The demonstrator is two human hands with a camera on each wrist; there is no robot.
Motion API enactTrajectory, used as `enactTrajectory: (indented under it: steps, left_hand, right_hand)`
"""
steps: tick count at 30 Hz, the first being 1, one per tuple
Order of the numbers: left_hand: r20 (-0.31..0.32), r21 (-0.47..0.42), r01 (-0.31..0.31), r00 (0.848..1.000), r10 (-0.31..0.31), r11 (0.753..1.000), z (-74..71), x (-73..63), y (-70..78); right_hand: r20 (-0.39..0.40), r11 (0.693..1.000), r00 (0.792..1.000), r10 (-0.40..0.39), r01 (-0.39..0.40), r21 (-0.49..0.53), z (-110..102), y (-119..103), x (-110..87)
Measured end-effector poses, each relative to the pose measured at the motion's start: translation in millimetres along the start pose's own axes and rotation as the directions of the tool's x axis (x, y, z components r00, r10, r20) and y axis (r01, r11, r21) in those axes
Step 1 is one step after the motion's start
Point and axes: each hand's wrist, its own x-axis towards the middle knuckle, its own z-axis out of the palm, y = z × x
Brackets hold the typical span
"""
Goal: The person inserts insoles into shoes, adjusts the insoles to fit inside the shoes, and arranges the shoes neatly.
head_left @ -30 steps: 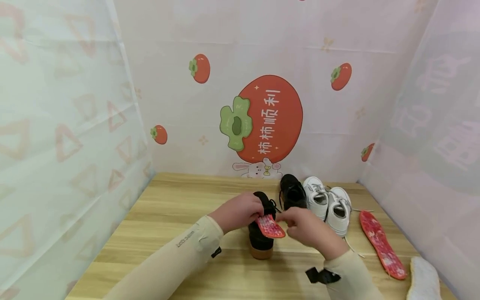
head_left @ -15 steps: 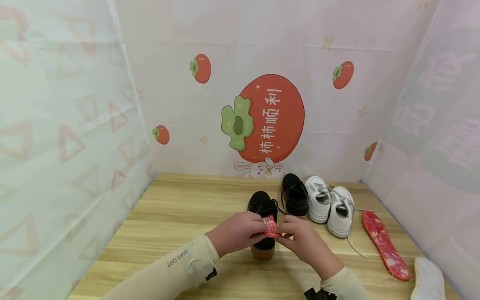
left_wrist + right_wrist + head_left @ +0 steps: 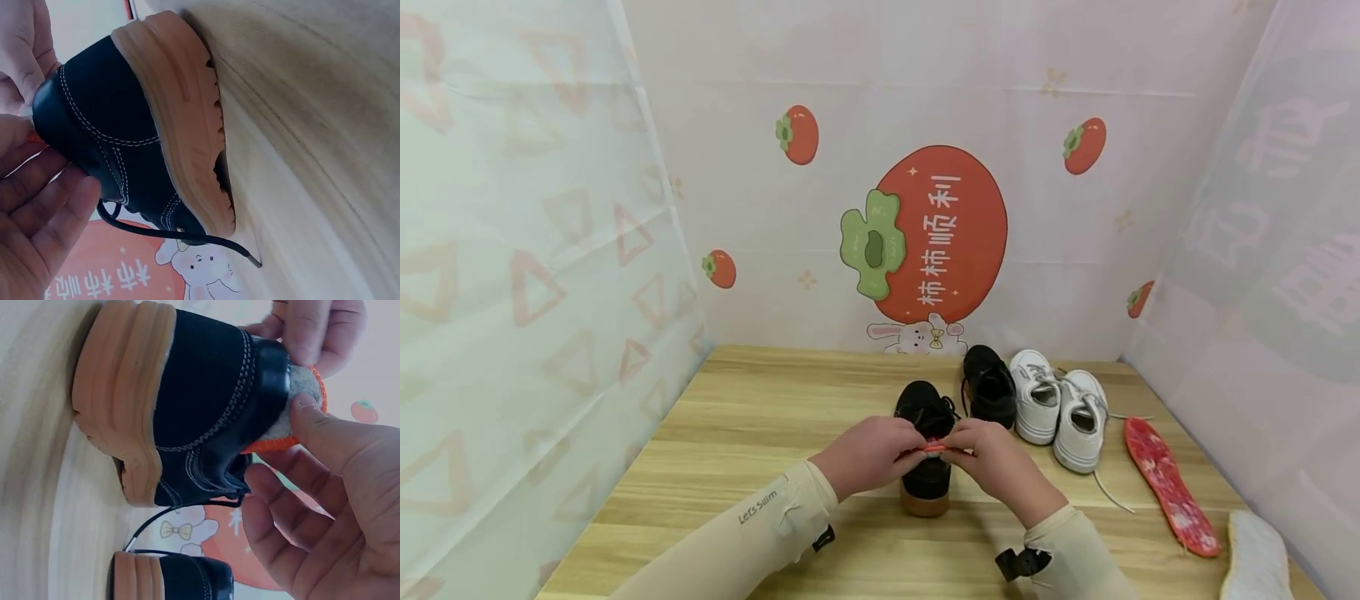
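Note:
A black lace-up shoe [image 3: 925, 492] with a tan sole stands upright on the wooden table, heel toward me. Its front end tucked into the shoe's opening, a red insole [image 3: 934, 449] sticks up and out at the heel. The right wrist view shows the insole's grey underside [image 3: 303, 381] and orange stitched edge above the heel collar. My left hand [image 3: 872, 452] pinches one side of the insole's heel end. On the other side, my right hand [image 3: 996, 462] pinches it too, thumb [image 3: 306, 412] on the grey underside. The insole's toe end is hidden inside the shoe.
A second black shoe [image 3: 990, 392] stands behind to the right, beside two white shoes [image 3: 1037, 408] with loose laces. Farther right lie another red insole [image 3: 1168, 487] and a pale fleecy insole [image 3: 1257, 558]. Printed cloth walls [image 3: 760, 208] border the wooden table [image 3: 760, 400].
My right hand has come in from pointing beside the insole to pinch its edge. The insole has gone deeper into the shoe, and less of its red face shows.

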Motion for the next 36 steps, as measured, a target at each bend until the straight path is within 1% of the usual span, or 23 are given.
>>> enactTrajectory:
  steps: [4,7,10,13,15,18,22,26,28,30,32,34,36]
  left_hand:
    - [-0.005,0.017,-0.013,1.000,0.013,1.000,-1.0,3.4,2.4]
    - [0.010,0.025,-0.001,1.000,0.000,1.000,-4.3,7.3,2.7]
    - [0.044,0.030,0.014,0.999,-0.015,0.999,-9.8,11.7,2.0]
    - [0.084,0.051,0.008,0.996,-0.012,0.999,-13.9,16.2,1.3]
    - [0.117,0.053,0.006,0.993,-0.012,0.999,-15.9,19.9,0.6]
    - [0.178,0.029,0.041,0.983,-0.045,0.999,-17.0,27.3,-2.0]
    - [0.251,-0.019,0.136,0.960,-0.127,0.991,-15.7,35.1,-5.0]
    - [0.292,-0.027,0.196,0.939,-0.180,0.980,-15.5,35.8,-4.3]
    - [0.315,-0.040,0.225,0.927,-0.201,0.974,-16.7,34.3,-2.7]
    - [0.338,-0.058,0.250,0.916,-0.217,0.966,-17.3,31.7,-0.9]
    - [0.357,-0.085,0.266,0.908,-0.220,0.960,-18.4,29.2,1.6]
    - [0.364,-0.102,0.263,0.907,-0.210,0.959,-18.7,27.1,4.4]
    - [0.365,-0.088,0.243,0.910,-0.196,0.966,-18.4,25.5,7.5]
  right_hand:
    - [0.043,0.999,0.999,0.031,-0.031,-0.014,2,-1,3.3]
    - [0.083,0.998,0.995,0.055,-0.055,-0.006,2,-1,6.1]
    - [0.097,0.996,0.992,0.085,-0.087,0.023,0,-1,9.6]
    - [0.095,0.990,0.987,0.127,-0.133,0.057,0,-1,13.2]
    - [0.107,0.982,0.982,0.158,-0.167,0.084,-2,-2,16.3]
    - [0.147,0.971,0.970,0.193,-0.210,0.114,-5,-6,22.1]
    - [0.224,0.961,0.948,0.228,-0.256,0.105,-6,-8,30.7]
    - [0.294,0.958,0.924,0.246,-0.277,0.069,-2,-8,37.4]
    - [0.319,0.960,0.916,0.242,-0.274,0.060,1,-8,39.0]
    - [0.335,0.961,0.912,0.236,-0.271,0.062,1,-7,39.3]
    - [0.344,0.964,0.913,0.218,-0.256,0.069,0,-6,38.7]
    - [0.350,0.969,0.916,0.195,-0.235,0.075,-3,-4,37.1]
    - [0.359,0.974,0.919,0.164,-0.208,0.088,-6,-2,35.4]
